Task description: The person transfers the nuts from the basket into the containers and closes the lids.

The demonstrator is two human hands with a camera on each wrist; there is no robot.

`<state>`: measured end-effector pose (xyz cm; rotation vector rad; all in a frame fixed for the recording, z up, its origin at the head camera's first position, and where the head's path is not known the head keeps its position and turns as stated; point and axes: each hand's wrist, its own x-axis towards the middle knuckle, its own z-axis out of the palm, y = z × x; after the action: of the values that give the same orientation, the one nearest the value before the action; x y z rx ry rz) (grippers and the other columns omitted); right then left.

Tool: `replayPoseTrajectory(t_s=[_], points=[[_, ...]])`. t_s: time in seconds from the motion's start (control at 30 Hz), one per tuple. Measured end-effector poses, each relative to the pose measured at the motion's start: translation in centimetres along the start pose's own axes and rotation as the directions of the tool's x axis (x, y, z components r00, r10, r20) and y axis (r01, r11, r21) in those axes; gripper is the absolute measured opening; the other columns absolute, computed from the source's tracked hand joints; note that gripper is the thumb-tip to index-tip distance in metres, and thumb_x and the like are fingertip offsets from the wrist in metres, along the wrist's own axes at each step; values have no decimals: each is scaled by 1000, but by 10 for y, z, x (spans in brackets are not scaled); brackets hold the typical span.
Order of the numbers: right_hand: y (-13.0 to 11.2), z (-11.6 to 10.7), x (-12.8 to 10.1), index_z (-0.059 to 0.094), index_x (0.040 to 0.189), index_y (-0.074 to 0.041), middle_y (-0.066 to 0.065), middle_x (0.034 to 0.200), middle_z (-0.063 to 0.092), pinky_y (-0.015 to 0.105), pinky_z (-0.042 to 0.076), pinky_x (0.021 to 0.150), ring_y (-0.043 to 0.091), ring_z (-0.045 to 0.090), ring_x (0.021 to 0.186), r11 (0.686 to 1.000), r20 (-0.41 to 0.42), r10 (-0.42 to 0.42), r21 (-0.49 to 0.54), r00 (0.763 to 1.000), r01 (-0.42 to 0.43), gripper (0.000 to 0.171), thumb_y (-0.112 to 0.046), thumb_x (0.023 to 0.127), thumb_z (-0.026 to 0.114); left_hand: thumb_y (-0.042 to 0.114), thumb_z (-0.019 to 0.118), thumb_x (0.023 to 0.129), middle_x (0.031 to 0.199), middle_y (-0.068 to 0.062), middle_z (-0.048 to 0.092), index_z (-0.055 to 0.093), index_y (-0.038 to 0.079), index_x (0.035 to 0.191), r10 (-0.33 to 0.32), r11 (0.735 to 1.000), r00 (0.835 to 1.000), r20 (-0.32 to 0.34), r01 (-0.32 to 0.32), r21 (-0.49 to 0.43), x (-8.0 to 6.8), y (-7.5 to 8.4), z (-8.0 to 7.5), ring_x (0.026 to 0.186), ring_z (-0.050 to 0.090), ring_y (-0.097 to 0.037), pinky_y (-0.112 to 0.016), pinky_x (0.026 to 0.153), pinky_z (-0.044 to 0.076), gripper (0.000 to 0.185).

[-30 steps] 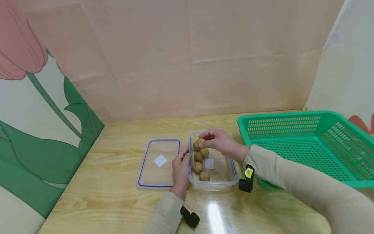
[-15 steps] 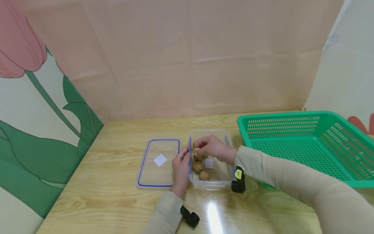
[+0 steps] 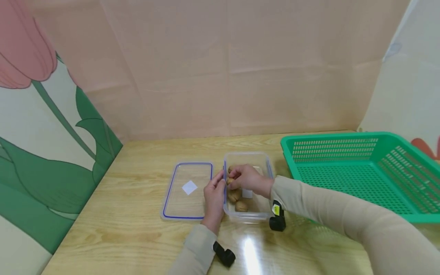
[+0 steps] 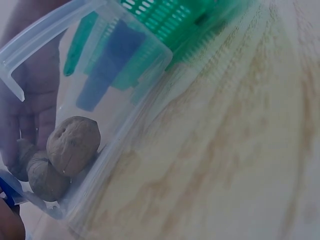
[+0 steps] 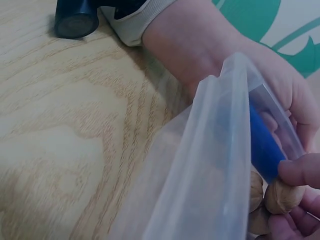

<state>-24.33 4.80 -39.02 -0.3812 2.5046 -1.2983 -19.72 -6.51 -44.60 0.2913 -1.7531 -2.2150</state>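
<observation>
A clear plastic food container (image 3: pixel 250 216) stands on the table with several walnuts along its left side. My right hand (image 3: pixel 249 178) reaches inside and pinches one walnut (image 5: pixel 284 197) between thumb and fingers, low beside the left wall. Nearer me in the container lies another walnut (image 3: pixel 241 206); the hand partly covers the rest. Outside, against the left wall, my left hand (image 3: pixel 214 196) rests with fairly straight fingers touching the side. Through the clear wall, the left wrist view shows a walnut (image 4: pixel 74 145) at the container's near end.
To the left lies the container's lid (image 3: pixel 187 172), clear with a blue seal and a white square. A large green basket (image 3: pixel 290 156) stands close on the right. The wooden table (image 3: pixel 137 229) meets a pinkish backdrop behind.
Gripping a walnut, my right hand has moved down into the container and toward me from its far left corner. My left hand has stayed at the left wall.
</observation>
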Motion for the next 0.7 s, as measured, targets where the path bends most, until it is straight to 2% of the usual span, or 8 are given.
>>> replayPoseTrajectory(t_s=[0.23,0.33,0.43,0.47,0.57,0.63,0.7], points=[[-2,2,2,64,86,-3,2,81,62,22,44,62,16,54,76,997,-19,64,-48,998,-65,27,-6,65,80,2,53,84,125,-12,59,63,4,117,-15,1000,1000,-13,15,19,1,3,1,106,54,-20,-22,86,50,34],[-4,-4,0,64,89,-2,4,83,63,23,45,63,17,55,77,996,-16,55,-69,998,-56,29,-10,65,80,1,54,84,124,-12,60,64,5,116,-20,1000,1000,-9,20,21,3,3,4,107,55,-21,-24,87,50,34],[-9,-13,-2,65,94,-1,5,88,64,25,48,67,17,56,81,998,-23,48,-44,999,-49,32,-13,68,78,2,54,84,122,-10,61,64,3,115,-20,1000,1000,3,20,8,4,2,4,110,54,-17,-25,90,49,33],[-10,-16,-4,64,96,0,7,90,65,25,48,69,17,57,82,999,-24,41,-12,999,-42,32,-13,69,77,3,55,84,120,-9,62,64,2,115,-25,1000,1000,8,25,-6,5,2,3,108,54,-15,-24,90,49,32],[-21,-25,-14,60,108,6,14,103,64,33,52,82,18,59,89,981,-2,41,189,999,-40,36,-11,78,70,6,55,86,90,-6,66,62,-3,117,-63,995,998,21,64,-77,6,2,-2,83,56,-8,-18,72,49,33],[-33,-30,-26,56,116,9,19,112,61,37,50,90,18,60,94,941,25,25,336,999,-32,38,-10,83,65,8,55,88,85,-4,63,59,-5,120,-92,987,995,31,95,-126,7,6,-9,74,53,-4,-14,66,47,35],[-49,-32,-38,51,122,11,23,120,57,40,46,97,20,60,100,889,44,4,458,999,-24,41,-7,86,61,7,53,89,91,-9,65,53,-7,124,-116,973,992,50,124,-194,9,14,-17,80,57,-6,-13,72,50,38]])
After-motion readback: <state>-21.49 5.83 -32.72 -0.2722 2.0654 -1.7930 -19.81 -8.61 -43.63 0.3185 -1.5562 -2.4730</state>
